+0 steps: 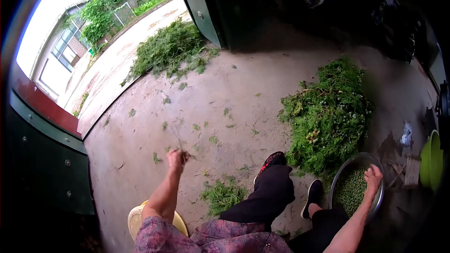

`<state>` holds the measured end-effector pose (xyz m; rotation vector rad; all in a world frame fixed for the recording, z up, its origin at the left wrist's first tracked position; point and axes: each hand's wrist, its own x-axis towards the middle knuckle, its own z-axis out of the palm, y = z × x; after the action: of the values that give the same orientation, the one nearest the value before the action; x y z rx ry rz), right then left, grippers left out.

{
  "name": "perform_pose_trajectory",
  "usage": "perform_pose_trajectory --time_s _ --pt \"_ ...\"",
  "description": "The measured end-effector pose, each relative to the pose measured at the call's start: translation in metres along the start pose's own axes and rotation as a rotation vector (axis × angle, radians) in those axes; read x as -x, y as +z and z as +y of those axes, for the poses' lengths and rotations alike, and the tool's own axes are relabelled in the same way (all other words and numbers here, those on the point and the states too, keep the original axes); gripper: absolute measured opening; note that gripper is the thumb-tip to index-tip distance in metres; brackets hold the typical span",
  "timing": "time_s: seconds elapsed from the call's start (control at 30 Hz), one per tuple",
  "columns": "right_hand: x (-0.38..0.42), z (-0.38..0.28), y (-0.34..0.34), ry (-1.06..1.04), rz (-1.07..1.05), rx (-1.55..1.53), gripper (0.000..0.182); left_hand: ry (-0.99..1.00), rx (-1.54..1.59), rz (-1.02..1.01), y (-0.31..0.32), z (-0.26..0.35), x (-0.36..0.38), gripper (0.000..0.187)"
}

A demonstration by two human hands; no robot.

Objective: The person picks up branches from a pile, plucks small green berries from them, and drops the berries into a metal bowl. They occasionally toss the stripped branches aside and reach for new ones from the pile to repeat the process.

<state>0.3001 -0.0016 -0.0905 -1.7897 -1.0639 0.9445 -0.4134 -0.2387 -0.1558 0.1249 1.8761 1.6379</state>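
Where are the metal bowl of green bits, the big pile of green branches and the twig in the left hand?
Metal bowl [378, 197], head view: right rim.
Pile of green branches [328, 112], head view: middle of heap.
Twig [178, 137], head view: stem above left hand [176, 159].

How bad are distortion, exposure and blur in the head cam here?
Head view: strong fisheye, door frame bows and black vignette fills the corners; sky top left is blown out white; the interior top right is crushed to near black; left hand is slightly motion-smeared, the twig in it barely resolved; right hand on the metal bowl rim and the green pile read sharper.
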Motion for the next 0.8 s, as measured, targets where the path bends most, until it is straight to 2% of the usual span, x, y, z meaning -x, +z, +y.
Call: perform_pose_trajectory --time_s 0.03,0.07,0.1,0.13,0.17,0.23,0.27,0.3,0.33,0.4,0.5,0.57,0.63,0.7,0.77,0.8 --pt "0.002 -0.006 0.006 0.012 0.009 -0.002 0.029 0.332 0.171 0.062 -0.002 0.076 -0.03 0.047" --pt "0.007 -0.011 0.012 0.019 0.026 -0.01 0.03 0.432 0.138 0.128 0.009 0.154 -0.026 0.07" --pt "0.008 -0.014 0.016 -0.001 0.019 -0.001 0.031 0.448 0.157 0.121 0.022 0.219 -0.02 0.073" --pt "0.008 -0.014 0.022 -0.004 0.037 0.018 0.03 0.59 0.134 0.093 0.032 0.259 -0.019 0.068" --pt "0.009 -0.017 0.026 -0.022 0.011 0.02 0.03 0.706 0.139 0.094 0.056 0.285 -0.001 0.061" --pt "0.014 -0.022 0.036 -0.017 -0.018 -0.059 0.029 0.794 0.268 -0.021 0.089 0.291 0.001 0.05" --pt "0.015 -0.026 0.042 0.004 -0.018 -0.028 0.03 0.709 0.361 -0.075 0.116 0.279 0.003 0.039" --pt "0.016 -0.029 0.048 0.022 -0.022 0.033 0.029 0.646 0.405 -0.334 0.138 0.25 -0.002 0.032" --pt "0.013 -0.022 0.051 0.004 -0.07 0.029 0.028 0.435 0.466 -0.394 0.195 0.232 0.054 0.031" --pt "0.013 -0.019 0.059 0.025 -0.105 0.081 0.028 0.243 0.519 -0.63 0.275 0.175 0.126 0.029" --pt "0.005 -0.006 0.076 0.149 -0.191 0.116 0.029 -0.163 0.486 -0.674 0.359 0.111 0.218 0.026" --pt "0.0 0.012 0.093 0.218 -0.214 0.119 0.026 -0.362 0.353 -0.818 0.385 0.074 0.256 0.027" --pt "-0.011 0.035 0.109 0.219 -0.309 0.21 0.023 -0.475 0.092 -1.111 0.389 0.035 0.277 0.023" --pt "-0.017 0.041 0.131 0.178 -0.391 0.244 0.02 -0.455 -0.175 -1.358 0.377 0.011 0.286 0.019" --pt "-0.031 0.076 0.162 0.113 -0.268 0.266 0.018 -0.518 -0.277 -1.353 0.372 0.014 0.301 0.017" --pt "-0.037 0.083 0.175 -0.011 -0.226 0.357 0.018 -0.511 -0.214 -1.451 0.374 0.013 0.301 0.018"
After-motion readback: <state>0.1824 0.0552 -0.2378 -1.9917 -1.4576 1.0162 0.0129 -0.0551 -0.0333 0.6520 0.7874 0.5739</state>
